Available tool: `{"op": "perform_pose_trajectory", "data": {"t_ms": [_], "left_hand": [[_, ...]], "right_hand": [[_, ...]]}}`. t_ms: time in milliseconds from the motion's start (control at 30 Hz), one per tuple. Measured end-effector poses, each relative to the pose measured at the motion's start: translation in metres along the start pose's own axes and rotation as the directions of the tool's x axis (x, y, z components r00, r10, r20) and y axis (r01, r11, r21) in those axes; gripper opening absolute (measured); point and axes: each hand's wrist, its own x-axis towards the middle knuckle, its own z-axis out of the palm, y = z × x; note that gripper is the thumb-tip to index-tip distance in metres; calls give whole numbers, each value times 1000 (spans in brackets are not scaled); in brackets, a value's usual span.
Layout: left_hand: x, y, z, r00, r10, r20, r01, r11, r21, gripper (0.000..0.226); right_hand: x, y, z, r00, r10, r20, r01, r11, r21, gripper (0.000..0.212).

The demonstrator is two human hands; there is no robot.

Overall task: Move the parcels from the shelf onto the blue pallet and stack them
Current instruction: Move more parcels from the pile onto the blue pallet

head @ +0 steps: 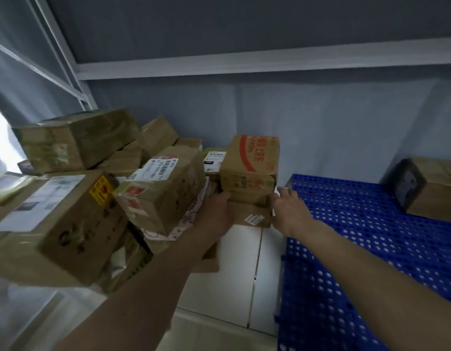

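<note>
Head view: left hand and right hand flank the red-printed parcel. Left grip looks curled on its lower corner; right grip spread, fingertips at its other edge. It sits on a flatter box. Blue pallet lies right of the grip. Risk: uneven hold tilts it, neighbouring stack leans close.
</note>
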Motion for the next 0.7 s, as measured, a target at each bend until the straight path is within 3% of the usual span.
{"op": "perform_pose_trajectory", "data": {"t_ms": [100,267,367,533,633,700], "left_hand": [[-15,-1,-8,999,33,2,-33,999,33,17],[-50,16,-26,978,203,43,-205,978,32,23],[-64,-5,-34,992,113,63,-119,988,97,25],[-89,-44,-62,983,-152,105,120,957,263,29],[-102,-71,-78,953,-294,67,270,931,244,32],[-108,-84,-90,945,-326,-1,323,935,144,24]], "right_hand": [[2,-26,0,998,-59,7,59,998,31,52],[4,-65,-13,994,-111,-6,111,992,53,51],[4,-85,-17,990,-139,-4,138,986,98,45],[-3,-117,-19,985,-171,-36,174,977,120,26],[-7,-137,-19,984,-174,-48,180,965,190,32],[-9,-151,-17,984,-170,-55,179,944,276,42]]}}
